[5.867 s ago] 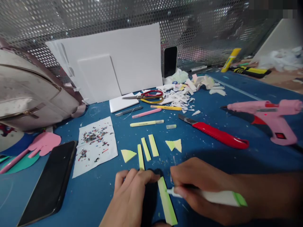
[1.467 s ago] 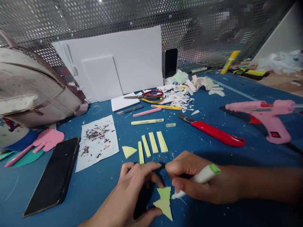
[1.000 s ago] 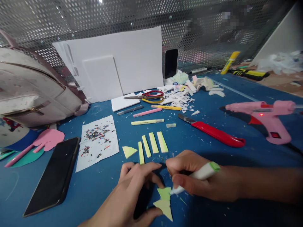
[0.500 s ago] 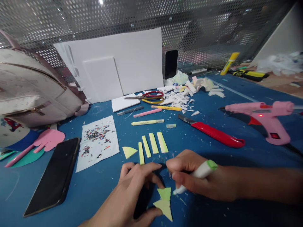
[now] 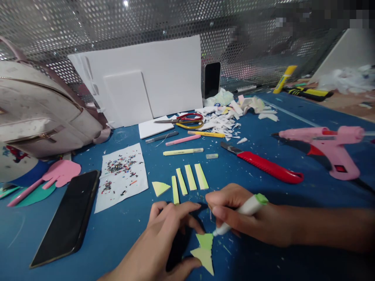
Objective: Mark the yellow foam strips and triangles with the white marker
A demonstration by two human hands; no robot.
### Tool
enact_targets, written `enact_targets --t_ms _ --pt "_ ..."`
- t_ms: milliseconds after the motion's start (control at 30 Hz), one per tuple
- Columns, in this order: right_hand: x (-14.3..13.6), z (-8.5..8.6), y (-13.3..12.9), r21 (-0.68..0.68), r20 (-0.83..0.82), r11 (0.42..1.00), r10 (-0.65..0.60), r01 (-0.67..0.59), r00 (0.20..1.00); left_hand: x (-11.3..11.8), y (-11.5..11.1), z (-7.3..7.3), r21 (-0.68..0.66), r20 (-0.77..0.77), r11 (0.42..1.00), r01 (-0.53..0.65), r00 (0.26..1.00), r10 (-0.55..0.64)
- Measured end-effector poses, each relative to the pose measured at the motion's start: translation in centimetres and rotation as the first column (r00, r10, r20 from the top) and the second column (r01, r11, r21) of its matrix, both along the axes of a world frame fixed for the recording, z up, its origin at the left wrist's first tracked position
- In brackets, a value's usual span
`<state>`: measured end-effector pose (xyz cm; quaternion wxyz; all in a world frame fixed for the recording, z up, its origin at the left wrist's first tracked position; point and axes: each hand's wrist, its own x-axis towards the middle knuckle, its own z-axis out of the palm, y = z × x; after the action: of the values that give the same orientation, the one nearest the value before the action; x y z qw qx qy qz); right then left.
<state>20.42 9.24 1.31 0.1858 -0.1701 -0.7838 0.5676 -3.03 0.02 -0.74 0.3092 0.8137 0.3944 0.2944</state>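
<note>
My right hand (image 5: 240,214) is closed around a white marker (image 5: 249,207) with a green end; its tip meets the right edge of a small green-yellow cut piece (image 5: 202,251). That piece has two pointed parts, the upper one a deeper green. My left hand (image 5: 168,238) steadies it, a fingertip at its top and the thumb at its lower left. Beyond my hands lie several pale green strips (image 5: 190,177) and a wedge-shaped piece (image 5: 160,188). The near end of the leftmost strip sits by my left knuckles.
A red cutter (image 5: 266,166) and a pink glue gun (image 5: 331,144) lie at the right. Pens, scissors (image 5: 187,120) and white scraps (image 5: 222,121) are behind. At left are a phone (image 5: 66,218), a paper with bits (image 5: 123,175) and a backpack (image 5: 47,105).
My right hand has shifted slightly up, and the marker's tip has moved left onto the edge of the cut piece. My left hand has hardly moved.
</note>
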Motion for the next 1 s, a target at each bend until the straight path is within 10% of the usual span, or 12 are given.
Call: enact_targets --t_ms 400,600,800,1000 --pt "0.2 -0.5 0.2 -0.021 -0.007 1.0 0.003 -0.004 1.0 0.1 0.1 -0.2 0.033 0.001 0.999 0.01 1.0 -0.01" --pt "0.6 -1.5 0.0 0.166 -0.264 0.985 0.092 -0.049 0.96 -0.1 0.5 1.2 0.02 -0.052 0.999 -0.037 0.998 0.038" --pt "0.3 -2.0 -1.0 0.514 -0.446 0.854 0.186 0.081 0.875 1.0 5.1 4.7 0.082 -0.163 0.982 -0.167 0.97 0.179" --pt "-0.4 -2.0 -0.7 0.486 -0.504 0.864 0.156 0.13 0.849 3.6 10.0 3.8 0.142 -0.246 0.986 -0.086 0.962 0.119"
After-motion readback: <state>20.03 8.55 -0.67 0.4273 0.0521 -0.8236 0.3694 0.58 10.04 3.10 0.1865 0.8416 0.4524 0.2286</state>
